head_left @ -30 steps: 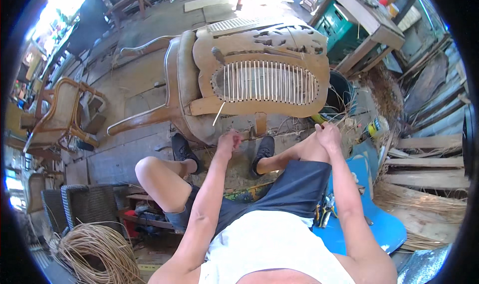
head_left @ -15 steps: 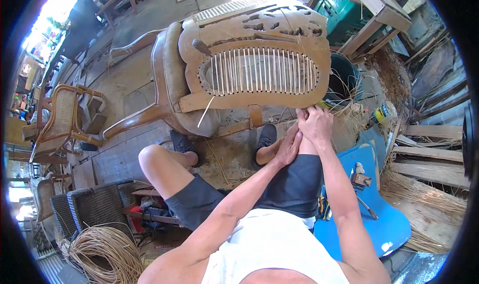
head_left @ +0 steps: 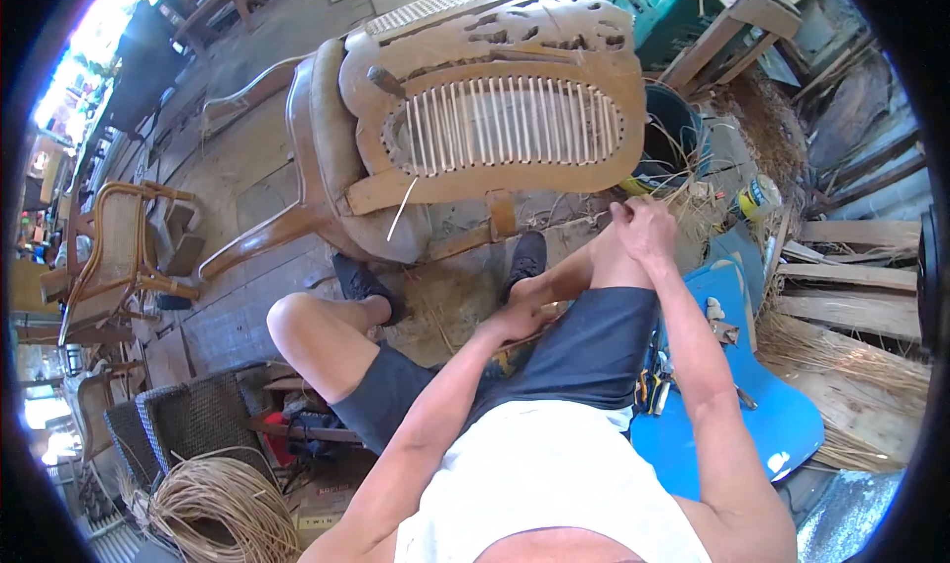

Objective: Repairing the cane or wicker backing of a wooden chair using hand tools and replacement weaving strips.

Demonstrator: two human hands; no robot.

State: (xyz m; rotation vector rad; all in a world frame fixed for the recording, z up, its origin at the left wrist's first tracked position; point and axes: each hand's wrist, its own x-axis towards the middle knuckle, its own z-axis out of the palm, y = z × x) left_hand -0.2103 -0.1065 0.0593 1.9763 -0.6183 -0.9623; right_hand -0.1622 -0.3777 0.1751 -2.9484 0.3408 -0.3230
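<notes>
A carved wooden chair (head_left: 426, 192) lies tipped in front of me, its oval back panel strung with several pale cane strands (head_left: 475, 128). One loose strand (head_left: 401, 210) hangs below the frame's lower left edge. A dark wooden peg (head_left: 386, 81) sticks out at the panel's upper left. My right hand (head_left: 645, 232) rests on my right knee with fingers loosely bent and apart; nothing shows in it. Between my legs, beside the right shin, is my left hand (head_left: 520, 318). Its fingers are partly hidden, and what they touch cannot be made out.
Right of my thigh is a blue plastic seat (head_left: 727, 415) with tools on it. A dark bucket (head_left: 678, 138) holds loose fibres, and a yellow-labelled can (head_left: 759, 197) stands near it. A cane coil (head_left: 213, 514) lies lower left. Another cane chair (head_left: 119, 241) stands at left.
My hands, together at the right knee before, are now apart. The left has drawn back between my legs, while the right stays at the knee. The view has shifted slightly.
</notes>
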